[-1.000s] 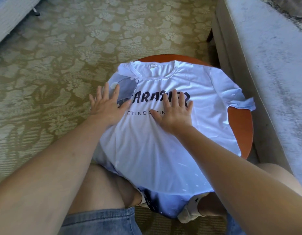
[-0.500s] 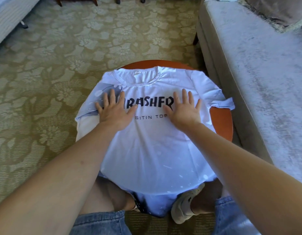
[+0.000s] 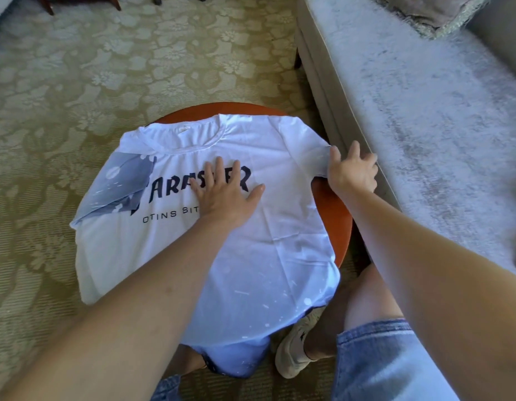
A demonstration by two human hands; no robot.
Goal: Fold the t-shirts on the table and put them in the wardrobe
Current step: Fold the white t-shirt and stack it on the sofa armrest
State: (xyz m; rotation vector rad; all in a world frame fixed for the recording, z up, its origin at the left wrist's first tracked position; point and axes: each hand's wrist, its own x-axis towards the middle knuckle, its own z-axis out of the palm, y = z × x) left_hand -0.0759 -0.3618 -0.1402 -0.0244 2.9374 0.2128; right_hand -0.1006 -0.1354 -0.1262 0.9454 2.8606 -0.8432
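Observation:
A white t-shirt (image 3: pixel 251 256) with black lettering lies face up over a small round orange table (image 3: pixel 335 209), collar away from me. Its left sleeve (image 3: pixel 126 183) is folded in over the chest. My left hand (image 3: pixel 225 195) presses flat on the lettering with fingers spread. At the table's right edge my right hand (image 3: pixel 352 172) grips the end of the right sleeve, and most of that sleeve is hidden under the hand. A bluish piece of cloth (image 3: pixel 230 354) hangs below the shirt's hem at the near side.
A grey sofa (image 3: pixel 424 125) runs close along the table's right side. Patterned carpet (image 3: pixel 77 96) covers the floor to the left and beyond. My knees in denim shorts and a light shoe (image 3: pixel 294 345) sit under the table's near edge. Dark furniture legs show at the top left.
My right hand left the chest and went right to take the right sleeve. My left hand slid to the middle of the lettering. The left sleeve lies folded in again.

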